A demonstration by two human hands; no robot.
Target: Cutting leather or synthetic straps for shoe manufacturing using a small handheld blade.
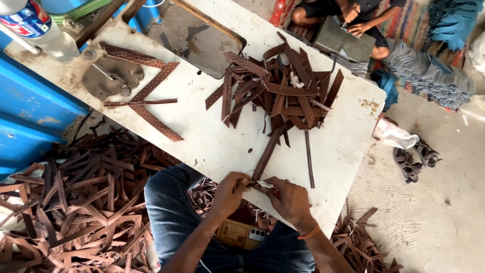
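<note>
A brown leather strap (pixel 266 154) lies slanted on the near edge of the white table (pixel 222 141), its near end pinched between both hands. The left hand (pixel 230 192) is closed around that end, fingers curled and thumb pressed on top. The right hand (pixel 289 198) is closed too, gripping a small pale tool (pixel 264 184) whose tip touches the strap just beside the left thumb; what kind of tool it is cannot be made out. An orange band (pixel 309 233) circles the right wrist.

Under the hands, the person's legs in blue jeans (pixel 174 212) reach below the table edge, and a phone (pixel 241 234) with a tan back rests on the lap. Beyond the strap's far end sits a loose heap of similar brown straps (pixel 283 91) in the middle of the table. A thin dark strip (pixel 308 159) lies alone just to the right of the held strap. Farther left on the table are a few long perforated strips (pixel 151 93) crossed over one another, next to a grey metal plate (pixel 111 76).

On the floor to the left lies a big pile of brown offcuts (pixel 76 202). To the right, a pair of sandals (pixel 417 159) rests on the concrete. At the top edge another person (pixel 348 15) sits working beside stacked blue-grey pieces (pixel 429 76).
</note>
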